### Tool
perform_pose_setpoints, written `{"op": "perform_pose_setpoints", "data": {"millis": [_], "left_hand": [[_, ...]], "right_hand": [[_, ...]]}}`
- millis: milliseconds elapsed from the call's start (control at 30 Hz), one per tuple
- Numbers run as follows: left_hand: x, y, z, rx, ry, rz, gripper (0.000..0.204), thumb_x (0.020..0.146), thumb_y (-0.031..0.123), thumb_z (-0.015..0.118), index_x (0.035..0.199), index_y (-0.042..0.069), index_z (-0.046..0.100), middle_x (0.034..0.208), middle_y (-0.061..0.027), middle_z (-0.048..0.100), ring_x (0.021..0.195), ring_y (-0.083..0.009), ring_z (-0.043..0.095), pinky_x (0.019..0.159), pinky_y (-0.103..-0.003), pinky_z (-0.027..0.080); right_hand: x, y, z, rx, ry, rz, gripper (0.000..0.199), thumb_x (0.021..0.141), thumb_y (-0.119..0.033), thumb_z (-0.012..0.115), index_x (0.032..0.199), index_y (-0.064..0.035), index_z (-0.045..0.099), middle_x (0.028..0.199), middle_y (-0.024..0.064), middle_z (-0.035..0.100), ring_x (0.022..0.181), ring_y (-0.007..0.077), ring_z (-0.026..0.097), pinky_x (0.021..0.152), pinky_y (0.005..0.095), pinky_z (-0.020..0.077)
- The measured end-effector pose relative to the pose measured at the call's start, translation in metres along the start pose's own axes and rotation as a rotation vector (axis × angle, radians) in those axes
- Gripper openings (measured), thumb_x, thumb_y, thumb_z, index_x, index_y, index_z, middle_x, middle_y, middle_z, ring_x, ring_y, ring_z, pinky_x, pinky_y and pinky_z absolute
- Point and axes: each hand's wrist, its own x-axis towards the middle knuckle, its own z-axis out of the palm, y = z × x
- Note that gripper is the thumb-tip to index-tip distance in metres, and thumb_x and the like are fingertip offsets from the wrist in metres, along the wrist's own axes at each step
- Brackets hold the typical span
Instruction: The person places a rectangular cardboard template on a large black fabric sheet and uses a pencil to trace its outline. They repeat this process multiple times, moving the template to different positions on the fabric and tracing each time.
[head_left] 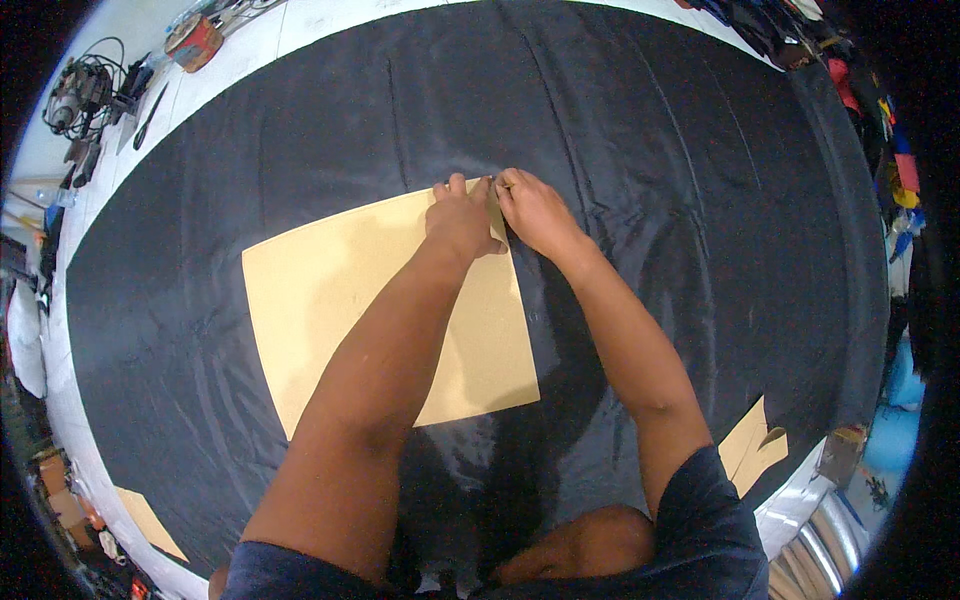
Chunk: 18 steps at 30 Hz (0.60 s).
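Head view, looking down. We see a tan card pattern (340, 300) lying flat on black cloth (650, 200) that covers most of the white desk (300, 30). The pattern sits straight ahead of the body and a little to our left, its long axis running from the near left corner up toward the far right corner. Both hands meet at that far right corner. The left hand (462, 215) lies palm-down on the card with fingers spread flat, pressing it to the cloth and gripping nothing. The right hand (535, 212) rests just beside it on the cloth, off the card's right edge, fingertips pinched on a small slim marking tool (503, 185) whose kind we cannot tell. The two hands touch or nearly touch at the corner. The card's right edge runs from the right hand back toward the body, so that hand is the nearer to it. Tools and cables (85, 95) lie well apart at the far left.
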Motion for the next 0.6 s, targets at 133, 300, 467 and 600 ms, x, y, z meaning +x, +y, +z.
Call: {"op": "perform_pose_setpoints", "data": {"millis": [133, 300, 467, 600], "left_hand": [[0.005, -0.005, 0.003, 0.071, -0.004, 0.043, 0.115, 0.066, 0.061, 0.085, 0.157, 0.020, 0.029, 0.148, -0.0183, 0.037, 0.135, -0.0433, 0.041, 0.102, -0.048, 0.051], [0.012, -0.006, 0.007, 0.102, -0.026, 0.056, 0.118, 0.065, 0.067, 0.082, 0.158, 0.019, 0.027, 0.149, -0.0207, 0.038, 0.134, -0.0465, 0.042, 0.101, -0.051, 0.051], [0.003, -0.005, -0.001, 0.076, -0.036, 0.024, 0.116, 0.068, 0.057, 0.086, 0.159, 0.021, 0.024, 0.149, -0.0117, 0.037, 0.138, -0.0355, 0.038, 0.102, -0.042, 0.051], [0.002, -0.004, -0.002, 0.086, -0.028, 0.018, 0.115, 0.068, 0.057, 0.085, 0.159, 0.022, 0.025, 0.149, -0.0115, 0.037, 0.137, -0.0349, 0.039, 0.100, -0.043, 0.053]], "right_hand": [[0.005, -0.001, -0.001, -0.023, -0.012, -0.014, 0.019, 0.100, -0.018, 0.050, 0.108, -0.0020, 0.058, 0.107, 0.0211, 0.066, 0.100, 0.0429, 0.062, 0.085, 0.0510, 0.0507], [0.004, -0.002, -0.005, -0.082, -0.064, 0.003, 0.020, 0.101, -0.019, 0.050, 0.110, -0.0038, 0.059, 0.108, 0.0195, 0.065, 0.101, 0.0418, 0.063, 0.086, 0.0505, 0.0510], [-0.030, -0.013, -0.019, -0.134, -0.182, -0.002, 0.020, 0.101, -0.019, 0.049, 0.110, -0.0054, 0.059, 0.110, 0.0177, 0.066, 0.102, 0.0401, 0.063, 0.086, 0.0500, 0.0511], [-0.039, -0.015, -0.020, -0.123, -0.173, 0.000, 0.020, 0.100, -0.018, 0.048, 0.111, -0.0050, 0.059, 0.110, 0.0171, 0.065, 0.103, 0.0390, 0.063, 0.087, 0.0494, 0.0513]]}}
